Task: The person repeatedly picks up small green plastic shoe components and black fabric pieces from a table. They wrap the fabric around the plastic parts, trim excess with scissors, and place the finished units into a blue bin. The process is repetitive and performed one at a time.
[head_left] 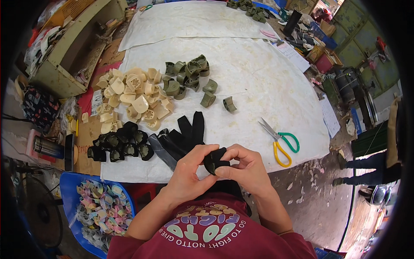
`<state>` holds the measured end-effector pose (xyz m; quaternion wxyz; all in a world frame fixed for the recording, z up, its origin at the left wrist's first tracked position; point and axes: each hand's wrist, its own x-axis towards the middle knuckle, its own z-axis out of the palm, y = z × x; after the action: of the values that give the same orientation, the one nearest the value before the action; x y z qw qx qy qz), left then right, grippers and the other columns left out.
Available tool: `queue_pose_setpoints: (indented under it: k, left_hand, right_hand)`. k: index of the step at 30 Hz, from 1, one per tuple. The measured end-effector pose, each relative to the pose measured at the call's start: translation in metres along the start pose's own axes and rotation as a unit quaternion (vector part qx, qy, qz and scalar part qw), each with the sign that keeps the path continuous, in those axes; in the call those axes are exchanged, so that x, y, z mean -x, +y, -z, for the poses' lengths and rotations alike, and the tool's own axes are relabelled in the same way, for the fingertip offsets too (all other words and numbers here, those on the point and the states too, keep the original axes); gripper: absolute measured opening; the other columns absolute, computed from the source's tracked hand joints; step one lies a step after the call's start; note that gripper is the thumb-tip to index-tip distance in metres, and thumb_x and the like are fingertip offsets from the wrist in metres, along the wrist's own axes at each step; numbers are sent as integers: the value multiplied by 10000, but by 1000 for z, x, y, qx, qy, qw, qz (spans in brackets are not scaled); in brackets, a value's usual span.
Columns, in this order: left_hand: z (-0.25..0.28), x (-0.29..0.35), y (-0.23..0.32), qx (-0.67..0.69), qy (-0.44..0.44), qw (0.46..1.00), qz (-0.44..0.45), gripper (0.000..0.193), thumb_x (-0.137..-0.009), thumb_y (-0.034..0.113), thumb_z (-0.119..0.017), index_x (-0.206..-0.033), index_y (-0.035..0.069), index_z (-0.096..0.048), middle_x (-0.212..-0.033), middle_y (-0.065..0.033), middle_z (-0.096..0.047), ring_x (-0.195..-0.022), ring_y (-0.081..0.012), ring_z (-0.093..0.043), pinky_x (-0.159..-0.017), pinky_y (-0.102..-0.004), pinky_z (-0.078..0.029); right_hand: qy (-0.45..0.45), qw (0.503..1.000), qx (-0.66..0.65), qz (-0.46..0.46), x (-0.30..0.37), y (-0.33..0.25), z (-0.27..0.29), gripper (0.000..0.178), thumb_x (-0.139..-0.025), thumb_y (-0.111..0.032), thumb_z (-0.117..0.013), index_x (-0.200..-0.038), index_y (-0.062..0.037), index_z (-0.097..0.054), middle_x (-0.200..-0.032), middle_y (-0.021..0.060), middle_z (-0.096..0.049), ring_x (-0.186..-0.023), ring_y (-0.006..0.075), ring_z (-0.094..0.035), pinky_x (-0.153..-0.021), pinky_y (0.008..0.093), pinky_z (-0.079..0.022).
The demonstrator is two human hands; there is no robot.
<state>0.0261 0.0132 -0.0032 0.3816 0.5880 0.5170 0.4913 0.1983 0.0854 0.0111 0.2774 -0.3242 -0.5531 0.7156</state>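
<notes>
Close to the table's front edge, my left hand (pixel 193 167) and my right hand (pixel 246 168) both pinch a small plastic shoe heel wrapped in black fabric (pixel 214 159). Thumbs and fingertips of both hands press on the dark cloth; the heel itself is mostly hidden. Just beyond my left hand lie several black fabric strips (pixel 185 129). To their left sits a cluster of black-covered heels (pixel 120 143). Bare beige heels (pixel 137 97) are heaped behind, beside a pile of olive green heels (pixel 189 74). One olive heel (pixel 230 104) lies apart on the right.
Scissors (pixel 276 137) with yellow and green handles rest right of my hands on the white sheet (pixel 267 73). A blue tub (pixel 65 187) of multicoloured pieces stands lower left. A metal flask (pixel 45 146) and a greenish shelf (pixel 51 71) are at left. Another person's legs (pixel 366 163) show right.
</notes>
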Motion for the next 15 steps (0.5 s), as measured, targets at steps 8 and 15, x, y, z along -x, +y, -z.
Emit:
queue_pose_setpoints:
  k: [8,15]
  left_hand:
    - [-2,-3,5,-86,20,994,-66,536,-738,1,-752,-1235,31,-552,-1084,-74,-602,-914,-129,-585,-765,-248,-471]
    - [-10,-5,-11,73,12,997,15,573,-696,-2,-783,-1219,-2,-548,-1076,-89,-605,-998,-183,-615,-866,-295,-493]
  right_hand:
    - [41,998,47,22,1,-3,-6,164,-740,-30,-776,-850,-30,-653,-959,52,-586,-847,101,-600,-667,233,-522]
    - [138,911,276,274,18,10,-1,189,-686,-62,-795,-821,-60,-663,-1093,111,-582,-1065,282,-556,-904,404,-457]
